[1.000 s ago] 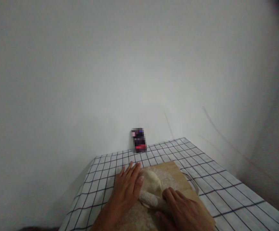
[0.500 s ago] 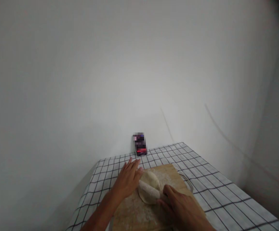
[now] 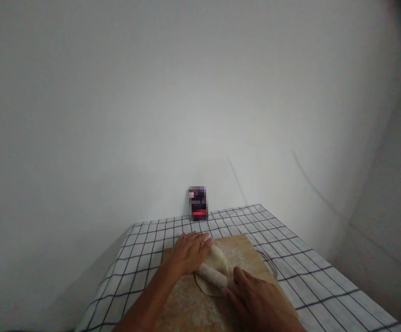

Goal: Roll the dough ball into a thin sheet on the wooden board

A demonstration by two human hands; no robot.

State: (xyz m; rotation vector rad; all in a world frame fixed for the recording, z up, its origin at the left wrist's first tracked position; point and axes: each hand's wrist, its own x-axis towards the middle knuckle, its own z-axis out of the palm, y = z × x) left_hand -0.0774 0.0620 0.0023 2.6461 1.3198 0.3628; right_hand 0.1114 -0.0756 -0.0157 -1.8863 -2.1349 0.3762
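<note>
A flat round of dough (image 3: 219,256) lies on a floured wooden board (image 3: 186,304). Across it runs a flour-dusted rolling pin (image 3: 215,275), slanting from upper left to lower right. My right hand (image 3: 250,293) is closed around the pin's near right end. At the dough's upper left edge, my left hand (image 3: 189,252) has its fingers stretched out, palm down, the thumb side against the dough. The pin's far end meets the heel of this hand; whether the palm presses on it is hidden.
The board rests on a table with a white, black-checked cloth (image 3: 141,246). A dark upright item with a red band, pixelated (image 3: 199,204), leans at the white wall (image 3: 200,92) behind. A thin loop (image 3: 269,263) shows beyond the board's right edge.
My left hand has shifted right over the dough's edge, its fingers now closer together. The pin has tilted and moved slightly with my right hand. The view has shifted a little.
</note>
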